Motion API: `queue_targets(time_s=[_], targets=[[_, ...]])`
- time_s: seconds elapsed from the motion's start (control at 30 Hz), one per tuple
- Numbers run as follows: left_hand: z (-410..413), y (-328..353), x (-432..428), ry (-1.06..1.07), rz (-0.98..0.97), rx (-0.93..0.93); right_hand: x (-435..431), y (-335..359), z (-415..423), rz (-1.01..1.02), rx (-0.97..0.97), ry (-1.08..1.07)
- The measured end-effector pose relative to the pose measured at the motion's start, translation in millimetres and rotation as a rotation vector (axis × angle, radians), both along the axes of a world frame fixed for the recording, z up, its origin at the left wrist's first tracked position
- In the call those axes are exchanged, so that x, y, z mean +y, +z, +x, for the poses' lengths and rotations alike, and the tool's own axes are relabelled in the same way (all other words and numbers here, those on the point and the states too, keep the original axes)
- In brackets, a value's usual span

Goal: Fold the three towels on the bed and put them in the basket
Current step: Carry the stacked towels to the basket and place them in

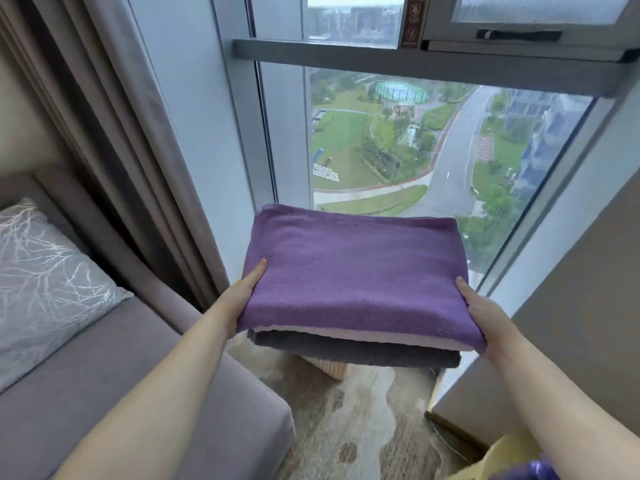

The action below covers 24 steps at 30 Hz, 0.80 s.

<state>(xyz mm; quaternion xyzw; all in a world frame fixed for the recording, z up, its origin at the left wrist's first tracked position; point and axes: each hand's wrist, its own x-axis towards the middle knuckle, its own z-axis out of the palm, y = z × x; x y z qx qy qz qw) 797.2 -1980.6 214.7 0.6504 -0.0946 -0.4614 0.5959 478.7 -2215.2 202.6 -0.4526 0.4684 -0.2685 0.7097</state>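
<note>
Folding looks finished: the three towels sit as one towel stack (pixel 353 299), held in mid-air by both hands. What seems left is lowering it into the woven basket (pixel 329 368), of which only a tan corner shows directly beneath the stack.

The left hand (pixel 246 293) and right hand (pixel 479 315) each take a short end of the stack. Each grip is clamped on it with the thumb on top; the fingers underneath are hidden.

The purple towel (pixel 346 251) on top is a flat rectangle with a fine diagonal weave. Under it lies a thin pale towel (pixel 346 336), then a thicker, fuzzier dark grey towel (pixel 346 355).

Left of the stack are the grey fabric bed (pixel 104 382) and a silvery branch-patterned pillow (pixel 41 271). Behind the stack is smooth window glass (pixel 381 140)
</note>
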Motion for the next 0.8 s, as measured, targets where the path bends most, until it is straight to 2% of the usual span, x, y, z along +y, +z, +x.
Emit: queue_targets(time_s=[0.23,0.43,0.63,0.8], targets=[[69,11,-92,-0.002,0.134,-0.046,-88,4,55,-0.005,-0.060,0.013],[111,8,-156,-0.059,0.101,-0.093,-140,-11,91,-0.016,-0.057,-0.050],[173,-19,-223,-0.143,0.065,-0.069,-183,-31,142,-0.003,-0.023,-0.103],[252,-57,-301,-0.232,0.161,-0.056,-210,-64,202,0.031,0.070,-0.153]])
